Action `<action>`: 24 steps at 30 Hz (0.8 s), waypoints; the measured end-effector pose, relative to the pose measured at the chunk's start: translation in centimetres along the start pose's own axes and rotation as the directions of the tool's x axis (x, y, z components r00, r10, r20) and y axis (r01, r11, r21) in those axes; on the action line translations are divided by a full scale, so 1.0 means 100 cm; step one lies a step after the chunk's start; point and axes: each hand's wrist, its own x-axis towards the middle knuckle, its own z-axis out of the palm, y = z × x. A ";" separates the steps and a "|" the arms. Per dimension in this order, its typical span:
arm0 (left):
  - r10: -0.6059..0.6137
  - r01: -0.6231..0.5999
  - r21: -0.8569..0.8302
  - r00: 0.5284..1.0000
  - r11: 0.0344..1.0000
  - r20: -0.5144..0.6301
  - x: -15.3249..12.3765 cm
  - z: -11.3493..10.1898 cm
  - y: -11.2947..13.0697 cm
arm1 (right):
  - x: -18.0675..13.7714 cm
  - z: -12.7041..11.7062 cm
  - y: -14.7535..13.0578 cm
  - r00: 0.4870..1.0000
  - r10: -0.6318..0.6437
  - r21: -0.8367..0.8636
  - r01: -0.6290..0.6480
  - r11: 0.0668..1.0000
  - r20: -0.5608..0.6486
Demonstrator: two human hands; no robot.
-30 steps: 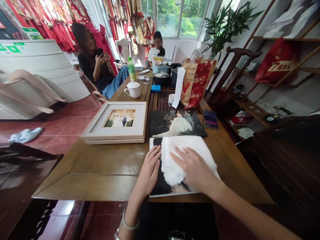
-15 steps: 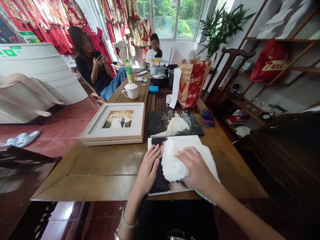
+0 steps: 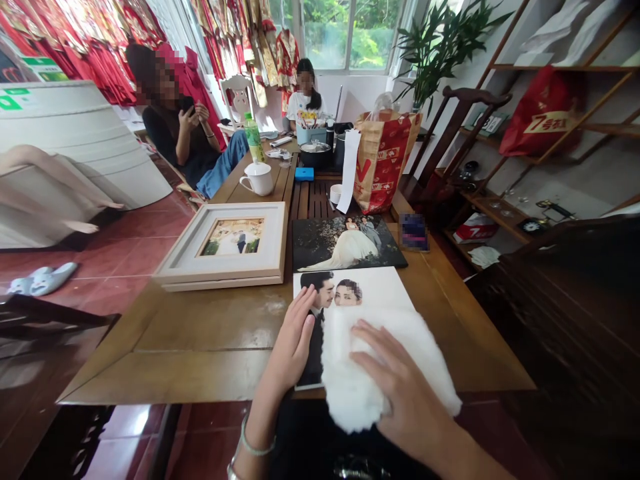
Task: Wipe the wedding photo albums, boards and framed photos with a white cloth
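A large photo print [image 3: 370, 290] of a couple lies flat at the near edge of the wooden table [image 3: 210, 340]. My left hand [image 3: 293, 340] rests flat on the print's left edge, fingers stretched out. My right hand [image 3: 400, 387] presses a fluffy white cloth [image 3: 380, 367] onto the lower half of the print, fingers spread on top of it. The cloth hangs over the table's near edge. The upper part of the print, with the two heads, shows uncovered.
A second dark wedding print [image 3: 345, 243] lies beyond, with a white framed photo [image 3: 225, 243] to its left. Further back stand a white cup [image 3: 257, 179], a green bottle [image 3: 253, 137], a red-and-tan bag [image 3: 383, 160] and a phone [image 3: 413, 232]. Two people sit at the far end.
My right hand has drawn the white cloth down the print towards me, uncovering its upper part. The left hand has stayed on the print's left edge.
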 end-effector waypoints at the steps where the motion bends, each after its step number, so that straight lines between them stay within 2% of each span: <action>1: -0.008 0.008 0.001 1.000 1.000 0.004 0.000 0.000 0.001 | 0.003 -0.002 0.010 0.999 0.024 -0.026 -0.025 0.999 -0.037; 5: -0.018 0.018 0.000 1.000 1.000 0.011 0.001 -0.001 0.002 | 0.034 -0.009 0.040 0.988 0.071 -0.074 -0.082 0.994 -0.138; 7: -0.006 0.006 0.001 1.000 1.000 0.011 0.001 -0.001 0.000 | 0.051 -0.009 0.040 0.988 0.071 -0.087 -0.083 0.993 -0.137; 9: 0.016 -0.016 0.002 1.000 1.000 0.006 0.000 0.000 -0.001 | 0.060 -0.005 0.028 0.994 0.046 -0.095 -0.056 0.994 -0.101; 12: 0.041 -0.042 -0.001 0.999 0.999 -0.004 0.000 0.000 -0.003 | 0.054 0.001 0.001 1.000 -0.024 -0.062 0.024 0.998 0.001; 16: 0.037 -0.037 0.007 0.999 0.999 -0.004 0.001 -0.001 -0.002 | 0.019 0.000 -0.018 0.992 -0.076 0.018 0.074 0.997 0.104; 20: 0.039 -0.039 0.030 0.999 0.999 0.000 0.001 -0.001 0.000 | -0.002 -0.009 0.003 0.993 -0.047 -0.025 0.050 0.998 0.104; 24: 0.049 -0.049 0.040 0.999 0.998 0.005 0.002 -0.001 0.000 | 0.017 -0.016 0.044 0.999 0.036 -0.120 -0.033 0.992 0.028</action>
